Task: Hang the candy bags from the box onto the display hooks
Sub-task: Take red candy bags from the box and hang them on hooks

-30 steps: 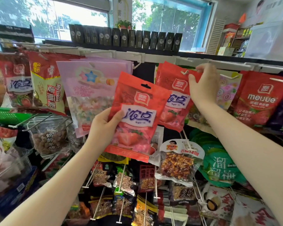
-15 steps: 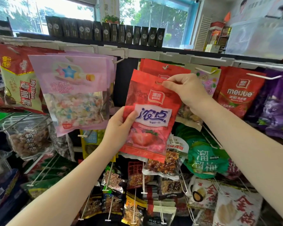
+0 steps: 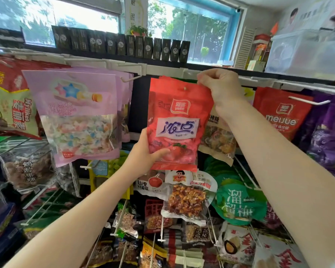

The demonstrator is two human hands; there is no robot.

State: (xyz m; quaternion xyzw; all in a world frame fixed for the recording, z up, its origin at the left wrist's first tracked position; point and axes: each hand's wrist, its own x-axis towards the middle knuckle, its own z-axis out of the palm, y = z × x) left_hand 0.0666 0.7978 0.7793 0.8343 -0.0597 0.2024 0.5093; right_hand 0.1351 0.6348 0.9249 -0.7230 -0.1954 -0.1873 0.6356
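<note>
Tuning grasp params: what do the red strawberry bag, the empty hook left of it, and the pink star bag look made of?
Red strawberry bag: looks like printed plastic film, semi-gloss; soft creases and sheen. Both hands hold it: left hand at the bottom, right hand at the top corner.
Empty hook: looks like white-coated wire, thin and rigid.
Pink star bag: matte pink film with a clear window showing the candies.

left grip (image 3: 145, 155) pinching, right grip (image 3: 220, 85) pinching
</note>
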